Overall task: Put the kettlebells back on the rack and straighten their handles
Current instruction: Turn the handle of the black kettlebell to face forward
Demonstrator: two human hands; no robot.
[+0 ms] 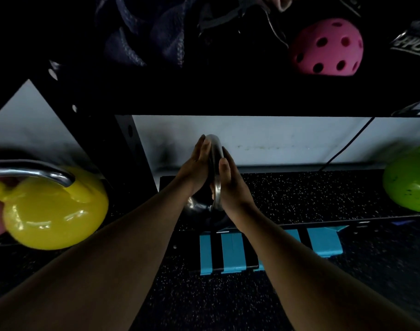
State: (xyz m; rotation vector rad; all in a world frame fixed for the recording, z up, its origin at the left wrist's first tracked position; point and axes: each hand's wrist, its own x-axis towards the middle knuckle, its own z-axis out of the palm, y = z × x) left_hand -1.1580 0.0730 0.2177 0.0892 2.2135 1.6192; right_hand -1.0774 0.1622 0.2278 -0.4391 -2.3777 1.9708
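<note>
A dark kettlebell [199,206] with a steel handle [215,149] stands on the speckled lower shelf [299,194] of the rack, its handle edge-on to me. My left hand [196,168] presses flat on the handle's left side. My right hand [230,185] presses on its right side, fingers extended. The kettlebell's body is mostly hidden behind my hands. A yellow kettlebell [53,211] with a steel handle sits on the left. A green kettlebell [409,182] sits at the right end of the same shelf.
A black rack upright [132,149] stands between the yellow kettlebell and my hands. The upper shelf holds a pink perforated ball [326,47] and dark fabric. A blue and black block [264,249] lies on the floor below. A cable runs down the white wall.
</note>
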